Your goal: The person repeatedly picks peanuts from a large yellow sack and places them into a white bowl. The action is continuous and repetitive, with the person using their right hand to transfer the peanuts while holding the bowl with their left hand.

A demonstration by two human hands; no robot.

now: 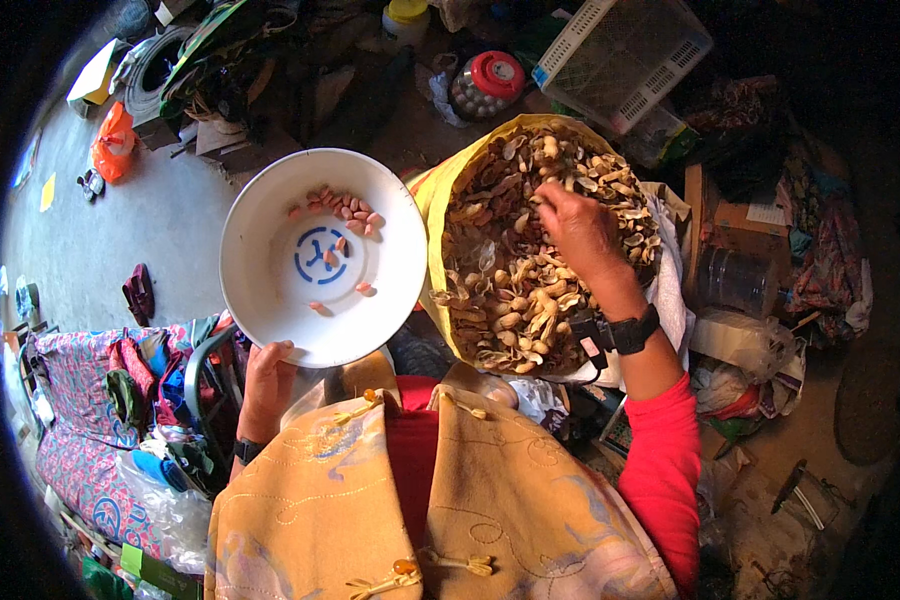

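My left hand (264,388) grips the near rim of a white enamel-like basin (259,247), thumb over the edge. Inside it lie several reddish shelled peanuts (354,214), mostly towards the far right, around a blue mark on the bottom. To the right stands a yellow-edged sack (436,217) full of unshelled peanuts and empty shells (525,300). Over its contents, my right hand (579,225) reaches down with fingertips pinched close among the shells. Whether a peanut is between those fingers cannot be made out.
A red-lidded jar (497,75) and a white plastic crate (622,60) lie beyond the sack. Cardboard boxes (746,217) and bags crowd the right. At left are an orange plastic bag (114,142), a dark shoe (139,292) and a chair (75,367) heaped with cloth.
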